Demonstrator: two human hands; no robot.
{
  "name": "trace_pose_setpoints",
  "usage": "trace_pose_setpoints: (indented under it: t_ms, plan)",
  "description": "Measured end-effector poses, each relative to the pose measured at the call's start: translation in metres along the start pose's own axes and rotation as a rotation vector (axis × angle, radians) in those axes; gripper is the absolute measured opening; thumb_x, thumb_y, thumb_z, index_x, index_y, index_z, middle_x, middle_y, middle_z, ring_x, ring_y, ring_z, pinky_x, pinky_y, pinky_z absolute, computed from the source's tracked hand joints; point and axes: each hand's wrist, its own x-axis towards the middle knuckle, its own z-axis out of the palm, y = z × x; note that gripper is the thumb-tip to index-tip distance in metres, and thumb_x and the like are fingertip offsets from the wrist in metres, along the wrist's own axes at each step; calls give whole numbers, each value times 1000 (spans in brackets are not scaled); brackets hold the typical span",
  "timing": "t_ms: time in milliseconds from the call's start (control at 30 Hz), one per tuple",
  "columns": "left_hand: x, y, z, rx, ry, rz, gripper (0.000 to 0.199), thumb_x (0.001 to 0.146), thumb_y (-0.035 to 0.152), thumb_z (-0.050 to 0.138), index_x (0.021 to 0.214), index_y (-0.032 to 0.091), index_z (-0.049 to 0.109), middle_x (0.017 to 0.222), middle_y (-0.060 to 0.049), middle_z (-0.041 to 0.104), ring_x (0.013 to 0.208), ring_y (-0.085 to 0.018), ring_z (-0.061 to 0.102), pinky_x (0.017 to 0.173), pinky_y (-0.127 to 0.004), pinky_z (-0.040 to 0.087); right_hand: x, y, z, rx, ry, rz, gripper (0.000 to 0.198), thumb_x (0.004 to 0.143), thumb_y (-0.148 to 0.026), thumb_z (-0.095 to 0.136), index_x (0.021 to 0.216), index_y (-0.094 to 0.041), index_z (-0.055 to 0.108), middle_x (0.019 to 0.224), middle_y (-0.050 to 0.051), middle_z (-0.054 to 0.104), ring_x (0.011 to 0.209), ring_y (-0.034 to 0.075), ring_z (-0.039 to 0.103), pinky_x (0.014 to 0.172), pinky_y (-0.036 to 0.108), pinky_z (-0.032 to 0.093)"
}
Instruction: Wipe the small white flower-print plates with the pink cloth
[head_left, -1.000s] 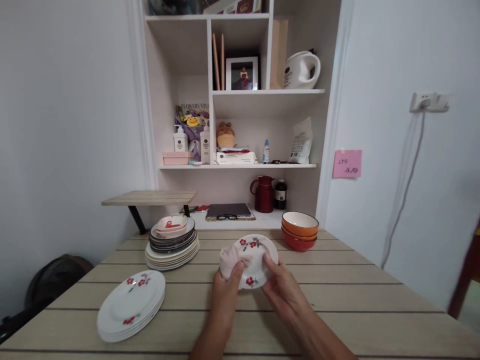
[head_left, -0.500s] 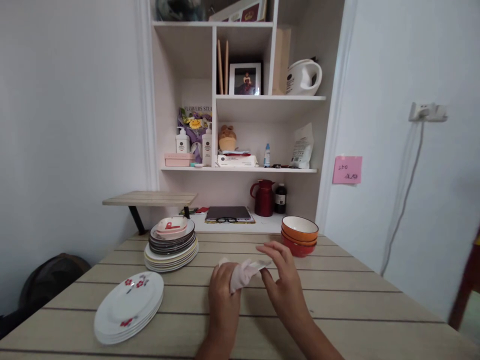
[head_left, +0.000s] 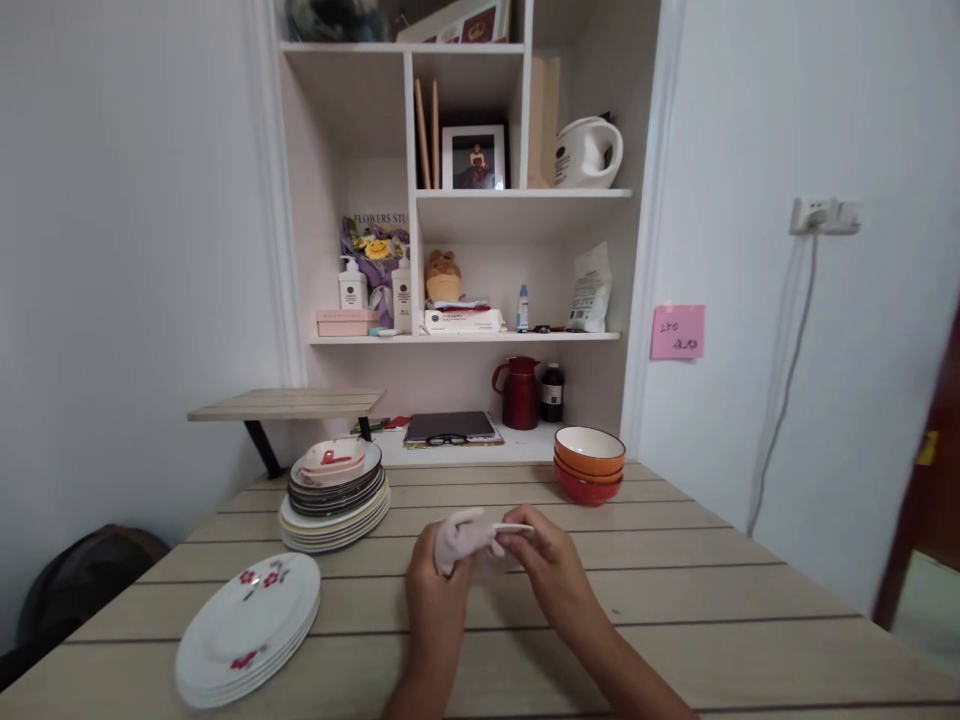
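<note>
Above the middle of the table, my left hand is closed around a pale pink cloth, bunched up over its fingers. A thin, pale white utensil-like piece sticks out of the cloth to the right; its exact kind is hard to make out. My right hand pinches that piece between thumb and fingers. The cloth hides its other end. To the left of my hands lies a stack of white plates with red flowers.
Behind those plates stands a taller stack of dark-rimmed plates topped by small pink-and-white dishes. Orange and red bowls are stacked at the back right. Farther back are a laptop, a red jug and a small raised wooden shelf.
My right fingers, spread apart beside the white piece earlier, now pinch it. The cloth has shifted in my left hand, and the view has turned slightly right.
</note>
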Motion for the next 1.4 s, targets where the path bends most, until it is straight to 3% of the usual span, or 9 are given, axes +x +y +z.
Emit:
trace_pose_setpoints:
  t_ms: [133, 333, 500, 667, 800, 933, 1067, 1300, 1400]
  plan:
    - [3, 0, 2, -187, -84, -324, 30, 69, 37, 73, 88, 14, 72, 85, -9, 77, 79, -25, 71, 72, -31, 54, -2, 4, 8, 410, 53, 227, 18, 83, -37, 64, 86, -19, 64, 72, -1, 63, 64, 15, 53, 60, 25, 39]
    - [3, 13, 4, -318, -99, -484, 36, 61, 41, 79, 83, 12, 74, 84, -11, 78, 81, -27, 71, 73, -33, 54, 0, 5, 16, 780, 134, 379, 36, 69, -41, 79, 94, -18, 68, 87, 6, 74, 79, 21, 65, 72, 31, 50]
    - [-2, 16, 6, -425, -148, -581, 47, 62, 45, 80, 94, 11, 74, 93, -13, 77, 88, -28, 71, 77, -34, 55, -1, 5, 20, 917, 157, 462, 33, 68, -37, 82, 92, -18, 69, 90, 6, 75, 81, 21, 68, 77, 33, 53]
    - [-7, 9, 6, -567, -207, -615, 65, 70, 37, 77, 129, 19, 55, 120, -12, 69, 105, -26, 67, 86, -32, 53, -3, 15, 17, 915, 169, 530, 25, 70, -34, 81, 85, -19, 69, 77, 3, 74, 66, 18, 67, 70, 31, 54]
    - [-8, 2, 4, -582, -176, -621, 81, 69, 27, 76, 141, 22, 39, 126, -11, 65, 108, -24, 65, 89, -31, 52, -3, 21, 15, 885, 227, 540, 23, 69, -35, 81, 79, -19, 68, 66, 0, 71, 55, 16, 62, 58, 29, 52]
    - [-8, 2, 5, -666, -242, -609, 76, 72, 29, 76, 140, 21, 42, 129, -12, 64, 113, -25, 62, 96, -33, 48, 0, 20, 11, 833, 266, 516, 31, 66, -38, 83, 84, -18, 69, 72, 2, 73, 59, 17, 64, 58, 29, 52]
    - [-6, 6, 6, -773, -266, -582, 60, 82, 47, 64, 135, 22, 49, 128, -13, 64, 114, -26, 61, 97, -36, 47, 2, 13, 8, 745, 267, 473, 37, 66, -41, 82, 90, -16, 70, 81, 6, 75, 65, 20, 66, 57, 29, 51]
    - [0, 3, 0, -348, 1, -494, 58, 66, 53, 77, 110, 17, 64, 119, -13, 66, 110, -28, 62, 91, -32, 49, 1, 5, 6, 577, 169, 359, 39, 72, -45, 76, 96, -15, 71, 82, 6, 74, 68, 19, 63, 61, 27, 47]
    - [1, 10, 0, -370, -67, -442, 52, 67, 51, 76, 104, 15, 66, 112, -13, 68, 105, -27, 64, 90, -31, 49, 2, 7, 4, 526, 183, 326, 39, 72, -45, 76, 96, -16, 71, 84, 6, 74, 73, 20, 62, 65, 28, 47]
